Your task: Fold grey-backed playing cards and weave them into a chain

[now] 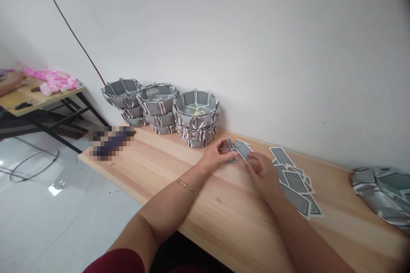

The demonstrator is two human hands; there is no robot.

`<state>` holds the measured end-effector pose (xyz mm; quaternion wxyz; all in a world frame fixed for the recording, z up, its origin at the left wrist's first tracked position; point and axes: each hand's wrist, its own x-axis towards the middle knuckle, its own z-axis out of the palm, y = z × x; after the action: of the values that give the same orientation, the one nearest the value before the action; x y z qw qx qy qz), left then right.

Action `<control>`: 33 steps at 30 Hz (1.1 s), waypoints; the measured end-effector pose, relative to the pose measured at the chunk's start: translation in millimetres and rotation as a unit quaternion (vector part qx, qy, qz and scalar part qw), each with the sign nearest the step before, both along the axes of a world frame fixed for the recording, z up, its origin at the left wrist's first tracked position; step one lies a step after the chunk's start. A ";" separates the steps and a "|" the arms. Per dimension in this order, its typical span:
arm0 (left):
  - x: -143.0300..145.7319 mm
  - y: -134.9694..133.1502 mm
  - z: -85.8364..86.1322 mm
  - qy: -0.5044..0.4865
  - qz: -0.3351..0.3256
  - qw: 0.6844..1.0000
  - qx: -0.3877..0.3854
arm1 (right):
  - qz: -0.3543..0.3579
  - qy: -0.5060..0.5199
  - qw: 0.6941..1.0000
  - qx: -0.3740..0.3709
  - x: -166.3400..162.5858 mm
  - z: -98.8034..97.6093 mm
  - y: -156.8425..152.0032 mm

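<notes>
On the wooden table (221,213), left hand (215,157) fingers pinch folded cards (231,146), right hand (263,174) fingers grip the adjoining card (242,149).

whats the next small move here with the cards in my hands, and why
Likely slide the card in the right hand into the folded cards pinched by the left hand: the two seem to touch just above the table, and loose cards lie beside the right hand.

Soft, even daylight fills the scene, with glare on the glossy floor (54,190) at lower left. The frame's corners darken and blur, and a pixelated patch (109,141) sits near the table's (224,217) left corner.
</notes>
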<state>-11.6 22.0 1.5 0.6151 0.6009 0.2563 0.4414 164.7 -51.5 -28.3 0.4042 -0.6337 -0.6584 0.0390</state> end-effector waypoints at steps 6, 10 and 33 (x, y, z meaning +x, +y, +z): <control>0.8 0.3 -4.1 0.022 0.014 0.999 0.025 | -0.094 -0.171 0.974 -0.113 -3.9 -1.6 -2.8; 1.1 -1.0 -5.9 0.043 0.018 0.998 0.049 | -0.065 -0.185 0.975 -0.104 -4.6 -4.8 -3.6; -2.4 2.4 -3.4 0.063 0.051 0.996 0.036 | 0.070 -0.236 0.962 -0.119 -16.9 -0.1 -10.9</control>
<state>-14.0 24.4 -2.0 0.5522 0.6355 0.3092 0.4423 147.8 -62.4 -28.4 0.1555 -0.6208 -0.7683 -0.0059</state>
